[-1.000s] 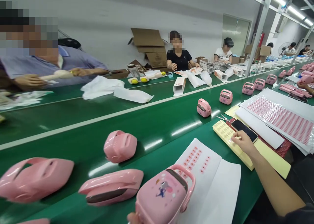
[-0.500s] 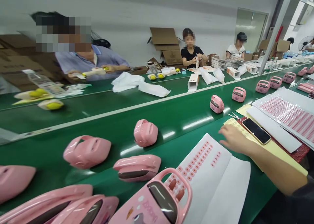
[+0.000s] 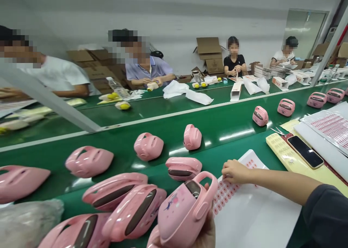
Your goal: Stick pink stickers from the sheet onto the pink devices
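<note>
In the left hand (image 3: 208, 235), a pink case (image 3: 185, 213)

A factory assembly floor: green conveyor belts (image 3: 217, 141), seated workers (image 3: 145, 68), rows of pink plastic casings (image 3: 148, 146), cardboard cartons (image 3: 209, 52).

Glossy pink plastic casings (image 3: 148, 146) sit on a smooth, shiny green conveyor belt (image 3: 239, 139), their moulded shells throwing back the overhead light. A printed casing (image 3: 181, 215) above the belt has a satin-looking face and a glossy plastic handle. Along the belt's near edge lie a matt white paper sticker sheet (image 3: 258, 213), a smartphone (image 3: 306, 152) with a glossy black glass face, and a crinkled clear plastic bag (image 3: 27, 222). Beyond the belt are soft, matt white paper wrappers (image 3: 174, 90), rough-looking brown corrugated cardboard boxes (image 3: 209, 45), and a clear, shiny plastic water bottle (image 3: 116, 88).
</note>
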`<action>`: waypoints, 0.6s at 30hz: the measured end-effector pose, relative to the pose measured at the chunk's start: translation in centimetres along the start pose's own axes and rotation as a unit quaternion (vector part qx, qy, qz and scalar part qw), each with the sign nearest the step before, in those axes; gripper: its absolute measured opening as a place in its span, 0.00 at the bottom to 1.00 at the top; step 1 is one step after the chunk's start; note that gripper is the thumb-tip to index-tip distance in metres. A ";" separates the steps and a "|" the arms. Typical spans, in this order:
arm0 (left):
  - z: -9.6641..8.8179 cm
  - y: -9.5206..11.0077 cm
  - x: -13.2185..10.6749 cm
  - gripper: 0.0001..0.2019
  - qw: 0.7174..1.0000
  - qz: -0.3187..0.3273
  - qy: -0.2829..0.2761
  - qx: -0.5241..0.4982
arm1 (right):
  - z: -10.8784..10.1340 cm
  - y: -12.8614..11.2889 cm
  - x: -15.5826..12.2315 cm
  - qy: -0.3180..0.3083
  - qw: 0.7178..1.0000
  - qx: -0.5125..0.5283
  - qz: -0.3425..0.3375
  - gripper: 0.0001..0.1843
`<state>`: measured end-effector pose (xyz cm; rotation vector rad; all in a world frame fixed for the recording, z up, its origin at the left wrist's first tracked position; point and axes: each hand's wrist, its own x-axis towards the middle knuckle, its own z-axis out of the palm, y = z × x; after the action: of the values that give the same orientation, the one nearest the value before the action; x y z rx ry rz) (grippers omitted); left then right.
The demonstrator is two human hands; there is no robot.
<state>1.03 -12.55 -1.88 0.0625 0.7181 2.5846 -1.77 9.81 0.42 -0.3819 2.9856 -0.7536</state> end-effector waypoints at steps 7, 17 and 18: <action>2.1 -1.5 1.8 0.37 0.995 -0.032 -0.046 -0.083 | -1.3 -1.1 -3.8 0.202 0.951 0.231 0.044 0.03; 5.6 -2.5 2.8 0.30 0.979 -0.019 -0.146 -0.140 | -1.3 -8.7 -3.7 0.359 0.695 0.610 0.125 0.16; 6.0 -2.6 2.8 0.28 0.974 -0.015 -0.167 -0.151 | -1.0 -9.1 -3.5 0.366 0.698 0.601 0.132 0.16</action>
<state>0.60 -6.45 1.81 0.3752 0.2002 2.5338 3.61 3.39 5.55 0.5252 2.0367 -2.9365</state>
